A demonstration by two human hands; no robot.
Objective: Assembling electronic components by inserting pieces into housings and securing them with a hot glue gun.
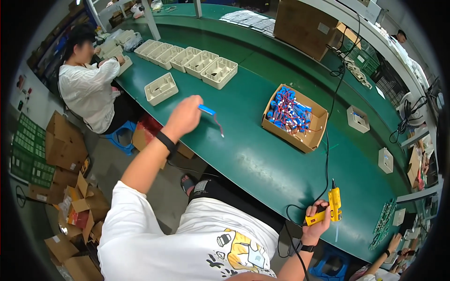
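My left hand [186,114] is closed around a blue cylindrical battery [206,110], held above the green table. Red and dark wires with a small white connector dangle from the battery's end. Just beyond this hand sits a single cream plastic housing [164,96]. At the table's near edge, my right hand [319,228] grips a yellow hot glue gun [334,203] by its handle, nozzle pointing up and away from me. A pale glue stick [336,232] sticks out of its back end. Between and beyond my hands, a cardboard box [289,137] holds many blue wired batteries [291,110].
Several cream housings [219,77] stand in a row at the far left. A black cable [326,173] runs across the green table [253,159]. A co-worker [89,89] sits at left. Green circuit boards [383,222] lie at right, near another person's hand [394,242].
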